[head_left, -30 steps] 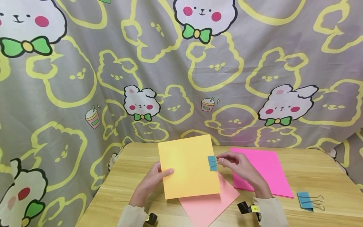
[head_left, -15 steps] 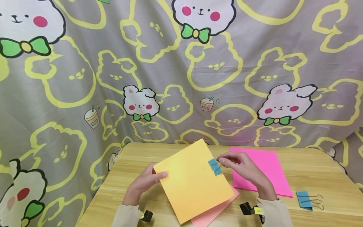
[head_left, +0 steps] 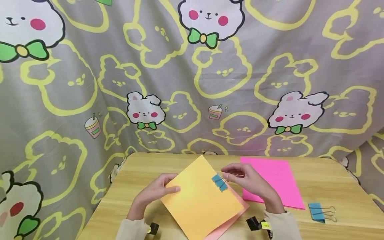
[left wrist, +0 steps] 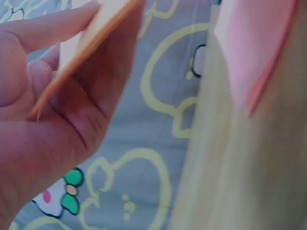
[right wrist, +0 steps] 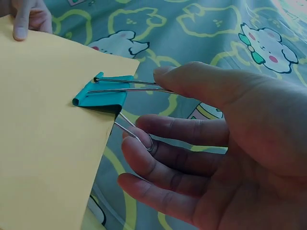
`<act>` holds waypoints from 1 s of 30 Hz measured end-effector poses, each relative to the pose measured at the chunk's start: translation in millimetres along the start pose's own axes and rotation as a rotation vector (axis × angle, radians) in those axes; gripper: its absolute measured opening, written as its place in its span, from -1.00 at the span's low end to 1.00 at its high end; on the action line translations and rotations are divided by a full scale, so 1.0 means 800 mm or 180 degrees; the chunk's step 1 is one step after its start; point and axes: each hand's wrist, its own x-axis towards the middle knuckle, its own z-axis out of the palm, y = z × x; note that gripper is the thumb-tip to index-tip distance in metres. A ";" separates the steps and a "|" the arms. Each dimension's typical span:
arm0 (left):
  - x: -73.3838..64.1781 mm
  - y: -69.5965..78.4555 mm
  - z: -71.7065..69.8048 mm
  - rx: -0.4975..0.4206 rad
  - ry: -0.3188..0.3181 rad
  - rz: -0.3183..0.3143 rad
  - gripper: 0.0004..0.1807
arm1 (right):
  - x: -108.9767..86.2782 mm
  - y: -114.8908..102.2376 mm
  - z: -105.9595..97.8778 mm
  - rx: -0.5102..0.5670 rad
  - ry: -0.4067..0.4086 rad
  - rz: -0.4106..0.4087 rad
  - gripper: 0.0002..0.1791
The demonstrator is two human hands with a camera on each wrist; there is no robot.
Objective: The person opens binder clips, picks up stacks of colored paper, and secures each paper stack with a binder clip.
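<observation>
My left hand (head_left: 157, 191) grips a stack of yellow-orange paper (head_left: 201, 200) near its left corner, thumb on top and fingers beneath. The stack is tilted and turned cornerwise above the table. On its upper right edge sits a blue binder clip (head_left: 219, 182). My right hand (head_left: 250, 180) pinches the clip's wire handles, the thumb on the upper one and fingers at the lower one. In the right wrist view the clip's blue body (right wrist: 105, 93) straddles the paper edge, its handles spread apart. Light pink paper (head_left: 222, 230) lies under the yellow stack, mostly hidden.
A stack of bright magenta paper (head_left: 277, 181) lies on the wooden table (head_left: 144, 163) behind my right forearm. A second blue binder clip (head_left: 317, 212) rests further right, handles pointing right. A patterned grey curtain (head_left: 180, 83) hangs behind the table.
The yellow stack has turned clockwise, from nearly square-on to cornerwise, and come lower. The clip has turned with it. Both hands keep their hold and have shifted slightly.
</observation>
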 end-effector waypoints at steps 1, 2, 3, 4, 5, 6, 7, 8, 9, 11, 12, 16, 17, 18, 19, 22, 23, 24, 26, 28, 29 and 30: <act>0.000 0.003 -0.001 0.0074 -0.0003 -0.0014 -0.68 | 0.000 -0.001 0.002 0.0014 -0.0007 0.0002 -0.65; 0.000 0.006 -0.002 0.0136 0.0000 -0.0019 -0.67 | 0.000 -0.002 0.004 0.0007 -0.0006 0.0005 -0.65; 0.001 0.009 -0.002 0.0206 0.0012 -0.0026 -0.67 | -0.001 -0.003 0.006 0.0002 -0.0005 0.0006 -0.64; 0.002 0.012 -0.003 0.0256 0.0030 -0.0043 -0.68 | -0.001 -0.004 0.006 0.0001 0.0001 0.0003 -0.63; 0.004 0.015 -0.003 0.0318 0.0053 -0.0045 -0.70 | -0.001 -0.004 0.007 0.0001 0.0009 -0.0003 -0.63; 0.006 0.018 -0.003 0.0361 0.0074 -0.0055 -0.72 | -0.002 -0.005 0.007 0.0000 0.0023 0.0007 -0.63; 0.008 0.022 -0.002 0.0377 0.0083 -0.0062 -0.74 | -0.002 -0.005 0.007 0.0000 0.0033 0.0011 -0.62; 0.011 0.025 0.000 0.0396 0.0084 -0.0065 -0.77 | -0.002 -0.006 0.007 0.0010 0.0045 0.0024 -0.62; 0.013 0.028 0.001 0.0422 0.0076 -0.0062 -0.78 | -0.002 -0.006 0.007 0.0009 0.0049 0.0027 -0.62; 0.018 0.033 0.005 0.0424 0.0054 -0.0041 -0.79 | -0.002 -0.006 0.007 0.0032 0.0051 0.0040 -0.61; 0.019 0.034 0.006 0.0412 0.0045 -0.0043 -0.78 | -0.002 -0.006 0.007 0.0028 0.0057 0.0051 -0.60; 0.023 0.035 0.011 0.0428 0.0142 -0.0088 -0.77 | -0.001 -0.005 0.009 0.0046 0.0171 0.0114 -0.58; 0.023 0.035 0.011 0.0446 0.0188 -0.0096 -0.77 | 0.000 -0.005 0.010 0.0040 0.0211 0.0131 -0.58; 0.023 0.035 0.011 0.0485 0.0241 -0.0101 -0.77 | 0.001 -0.005 0.011 0.0024 0.0250 0.0138 -0.57; 0.022 0.034 0.011 0.0520 0.0290 -0.0102 -0.76 | 0.002 -0.005 0.012 0.0019 0.0280 0.0148 -0.57; 0.020 0.030 0.009 0.0597 0.0394 -0.0086 -0.74 | 0.004 -0.003 0.015 -0.0003 0.0312 0.0140 -0.54; 0.019 0.029 0.008 0.0620 0.0417 -0.0067 -0.71 | 0.005 -0.003 0.015 -0.0019 0.0310 0.0113 -0.53; 0.017 0.027 0.006 0.0633 0.0439 -0.0057 -0.69 | 0.005 -0.003 0.015 -0.0030 0.0319 0.0101 -0.52; 0.012 0.024 0.001 0.0607 0.0477 -0.0009 -0.64 | 0.006 -0.003 0.014 -0.0053 0.0350 0.0049 -0.52; 0.005 0.021 -0.006 0.0550 0.0536 0.0013 -0.60 | 0.005 -0.003 0.012 -0.0103 0.0430 0.0008 -0.54; 0.001 0.021 -0.010 0.0513 0.0576 0.0015 -0.59 | 0.005 -0.002 0.011 -0.0153 0.0483 -0.0002 -0.56; -0.004 0.021 -0.014 0.0470 0.0617 0.0011 -0.59 | 0.005 -0.001 0.010 -0.0198 0.0551 0.0006 -0.57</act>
